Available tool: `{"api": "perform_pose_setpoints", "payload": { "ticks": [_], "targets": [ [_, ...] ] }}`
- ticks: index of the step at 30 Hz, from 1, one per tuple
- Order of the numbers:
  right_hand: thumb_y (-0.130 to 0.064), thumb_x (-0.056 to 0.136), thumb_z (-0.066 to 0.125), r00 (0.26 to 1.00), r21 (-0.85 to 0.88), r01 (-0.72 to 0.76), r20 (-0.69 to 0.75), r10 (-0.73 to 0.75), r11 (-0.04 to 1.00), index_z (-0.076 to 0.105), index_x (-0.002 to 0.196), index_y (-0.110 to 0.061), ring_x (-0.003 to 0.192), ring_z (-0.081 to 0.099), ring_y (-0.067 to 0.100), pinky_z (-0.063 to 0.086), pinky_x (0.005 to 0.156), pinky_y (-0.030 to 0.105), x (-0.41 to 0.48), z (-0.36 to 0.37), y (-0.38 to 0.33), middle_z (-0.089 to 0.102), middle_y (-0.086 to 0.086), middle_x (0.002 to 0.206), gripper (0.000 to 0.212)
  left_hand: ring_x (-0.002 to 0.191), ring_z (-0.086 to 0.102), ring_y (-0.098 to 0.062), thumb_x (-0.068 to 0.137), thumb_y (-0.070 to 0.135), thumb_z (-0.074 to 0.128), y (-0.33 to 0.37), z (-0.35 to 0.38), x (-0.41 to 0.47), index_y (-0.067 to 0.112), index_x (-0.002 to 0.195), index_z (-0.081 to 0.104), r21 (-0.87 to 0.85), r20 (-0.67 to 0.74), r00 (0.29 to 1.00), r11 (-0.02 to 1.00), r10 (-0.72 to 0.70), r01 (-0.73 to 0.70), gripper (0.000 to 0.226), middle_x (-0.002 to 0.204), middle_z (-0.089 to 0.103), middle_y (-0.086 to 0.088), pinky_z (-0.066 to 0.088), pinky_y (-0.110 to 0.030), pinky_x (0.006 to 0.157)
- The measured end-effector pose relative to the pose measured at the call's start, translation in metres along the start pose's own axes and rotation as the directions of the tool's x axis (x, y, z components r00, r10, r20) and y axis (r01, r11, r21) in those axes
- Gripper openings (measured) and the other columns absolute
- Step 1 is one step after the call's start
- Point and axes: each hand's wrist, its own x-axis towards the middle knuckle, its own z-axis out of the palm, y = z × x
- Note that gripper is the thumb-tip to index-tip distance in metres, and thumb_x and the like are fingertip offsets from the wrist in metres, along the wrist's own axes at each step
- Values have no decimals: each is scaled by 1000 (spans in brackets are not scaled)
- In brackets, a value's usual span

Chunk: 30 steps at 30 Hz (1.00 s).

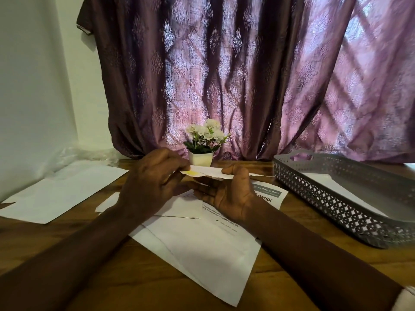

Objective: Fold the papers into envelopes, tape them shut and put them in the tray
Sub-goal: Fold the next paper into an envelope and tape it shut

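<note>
Leftmost, a blank sheet (pixel 56 194) lies flat on the table (pixel 298 212). Next, the left hand (pixel 152 182) pinches the left end of a folded paper (pixel 211 172), held just above the table, with a yellow patch (pixel 195 173) by its fingertips. A pot (pixel 201 158) stands right behind. Then the right hand (pixel 231 194), palm up, grips the paper's right end, thumb on top. Loose papers (pixel 202 248) lie under both hands. At right, the tray (pixel 325 198) holds one sheet (pixel 318 176).
</note>
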Motion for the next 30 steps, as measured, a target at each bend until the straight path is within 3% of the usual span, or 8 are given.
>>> {"api": "perform_pose_setpoints", "payload": {
  "ticks": [5, 8, 13, 17, 19, 23, 26, 30],
  "targets": [
    [-36, 92, 40, 1000, -22, 18, 22, -17, 1000, 58, 140, 1, 115, 64, 45, 52, 100, 52, 1, -2, -1, 67, 27, 131, 63, 85, 64, -32, 79, 5, 82, 0, 2, 1, 2, 107, 78, 38, 101, 993, 997, 58, -62, 28, 94, 68, -18, 44, -28, 71],
    [-36, 92, 41, 999, -22, 20, 34, -19, 1000, 54, 143, 2, 116, 63, 44, 54, 95, 49, 0, 0, 0, 64, 28, 135, 65, 88, 58, -26, 76, 3, 85, 2, 5, -1, 4, 112, 76, 56, 132, 988, 995, 78, -86, 37, 94, 65, -15, 39, -25, 72],
    [-30, 91, 36, 999, -14, 10, 47, -9, 1000, 59, 135, 3, 119, 63, 46, 52, 99, 52, 2, -1, 2, 66, 27, 132, 59, 85, 65, -33, 73, 0, 86, 5, 8, -4, 2, 109, 75, 72, 125, 986, 990, 111, -120, 38, 97, 70, -17, 41, -28, 75],
    [-27, 92, 33, 999, -5, 14, 52, -14, 1000, 55, 142, 2, 123, 61, 47, 50, 102, 55, 2, -2, 3, 63, 29, 136, 62, 92, 69, -35, 69, -5, 86, 6, 9, -4, 1, 115, 73, 49, 164, 976, 986, 147, -156, 48, 106, 74, -17, 54, -39, 79],
    [-26, 91, 32, 998, 9, 19, 58, -20, 1000, 60, 135, 1, 128, 58, 49, 46, 108, 57, 2, -4, 1, 64, 28, 135, 59, 96, 70, -34, 70, -6, 85, 5, 10, -5, 3, 119, 72, 26, 175, 972, 986, 159, -166, 52, 109, 75, -15, 58, -44, 83],
    [-25, 90, 33, 997, 76, 17, 80, -23, 997, 63, 108, -5, 108, 60, 42, 41, 111, 58, -1, -4, -1, 65, 25, 117, 40, 93, 63, -23, 82, 7, 77, 2, 14, -8, 16, 111, 68, 10, 159, 978, 990, 136, -139, 32, 101, 72, -4, 47, -35, 81],
    [-23, 84, 35, 995, 104, 20, 91, -30, 994, 57, 123, -2, 107, 58, 42, 38, 111, 60, -3, -1, -2, 61, 26, 120, 50, 93, 62, -23, 79, 4, 73, 3, 18, -11, 16, 105, 69, -23, 168, 977, 992, 128, -126, 29, 97, 72, -3, 52, -39, 82],
    [-26, 92, 32, 997, 80, 30, 66, -36, 996, 57, 127, -2, 102, 61, 39, 43, 106, 57, -5, 2, -2, 61, 25, 121, 49, 97, 65, -31, 77, -3, 70, 5, 21, -11, 6, 120, 72, 52, 202, 966, 983, 164, -178, 44, 108, 77, -11, 57, -42, 81]
  ]
}}
